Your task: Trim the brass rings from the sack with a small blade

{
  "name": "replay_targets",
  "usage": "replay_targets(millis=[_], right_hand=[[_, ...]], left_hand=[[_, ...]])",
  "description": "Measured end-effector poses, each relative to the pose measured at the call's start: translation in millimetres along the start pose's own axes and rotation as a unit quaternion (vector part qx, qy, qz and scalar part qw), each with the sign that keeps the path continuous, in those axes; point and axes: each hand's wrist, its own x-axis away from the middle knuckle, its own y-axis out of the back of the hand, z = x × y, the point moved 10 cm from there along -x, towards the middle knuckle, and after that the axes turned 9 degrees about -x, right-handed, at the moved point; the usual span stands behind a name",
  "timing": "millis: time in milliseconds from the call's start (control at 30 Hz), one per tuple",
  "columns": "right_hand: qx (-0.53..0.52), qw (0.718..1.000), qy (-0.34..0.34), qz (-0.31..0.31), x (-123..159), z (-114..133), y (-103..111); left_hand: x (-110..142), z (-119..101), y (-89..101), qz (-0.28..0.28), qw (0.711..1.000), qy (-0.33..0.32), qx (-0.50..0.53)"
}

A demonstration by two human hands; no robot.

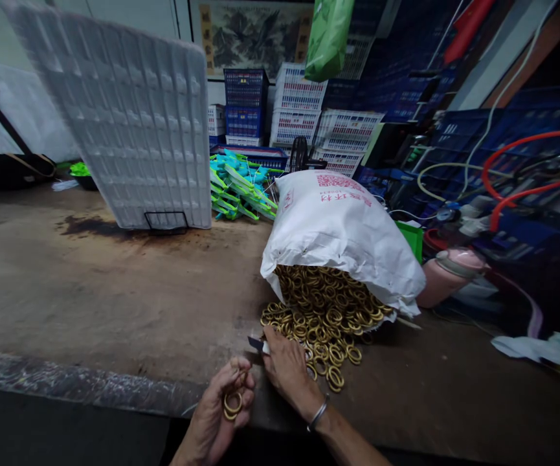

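The brown surface is stretching across the middle and lower frame. A pale ribbed plastic panel is standing tilted at the upper left, its lower edge meeting a black wire stand. Right of center, a white sack with red print is lying on its side, its open mouth facing the bottom of the frame. White and blue crates are standing stacked at the top center. Gold-colored rings are filling the sack's mouth and spilling onto the surface just below it. Turquoise and green pieces are lying heaped between the panel and the sack. At the right, a pink bottle is leaning beside the sack. At the bottom center, the right hand, wearing a silver bracelet, is closing around a small tool with a dark blade, near the spilled rings. Just left of it, the left hand is curling its fingers and holding a few gold-colored rings, partly hidden by them.
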Motion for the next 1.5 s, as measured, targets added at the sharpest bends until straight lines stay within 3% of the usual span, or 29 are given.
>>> replay_targets(millis=[200, 300, 400, 467, 567, 700, 767, 967, 1133, 1267, 1400, 1500], right_hand=[[-0.043, 0.998, 0.018, -0.041, 3.2, -1.1, 10.0], [-0.082, 0.996, 0.013, -0.036, 3.5, -4.3, 9.9], [-0.177, 0.984, -0.017, -0.027, 0.8, -10.0, 14.2], [-0.271, 0.962, -0.039, -0.024, 0.0, -13.3, 17.9], [-0.412, 0.907, -0.085, 0.014, 3.6, -18.2, 10.5], [-0.546, 0.828, -0.113, 0.054, 13.4, -19.7, -7.4], [-0.571, 0.811, -0.116, 0.060, 17.0, -20.7, -12.9], [-0.489, 0.869, -0.071, 0.006, 19.3, -19.0, 4.7], [-0.464, 0.883, -0.073, 0.017, 19.1, -17.6, 7.2], [-0.446, 0.892, -0.073, 0.018, 20.0, -21.6, 8.9], [-0.298, 0.954, -0.013, 0.000, 27.5, -13.5, 21.3], [-0.201, 0.979, 0.024, 0.023, 34.8, -3.2, 18.2]], left_hand=[[-4.9, -4.9, 3.8, -0.026, 1.000, -0.010, 0.007], [-7.7, -7.6, 2.8, -0.042, 0.996, -0.031, -0.076], [-9.0, -16.2, 8.9, -0.099, 0.970, -0.082, -0.206], [-6.6, -29.0, 7.1, -0.127, 0.934, -0.146, -0.299], [-2.3, -40.7, -12.5, -0.094, 0.882, -0.224, -0.404], [-2.3, -37.0, -33.3, -0.025, 0.867, -0.235, -0.439], [-4.3, -35.4, -35.0, -0.021, 0.869, -0.230, -0.438], [-19.8, -14.7, -15.6, -0.037, 0.933, -0.126, -0.334], [-17.9, 3.8, -18.2, -0.015, 0.955, -0.027, -0.295], [-11.1, 0.7, -28.0, -0.005, 0.964, -0.016, -0.265], [-11.2, -4.5, -27.4, -0.022, 0.964, -0.029, -0.264], [-13.5, -5.0, -26.6, -0.023, 0.966, -0.042, -0.253]])
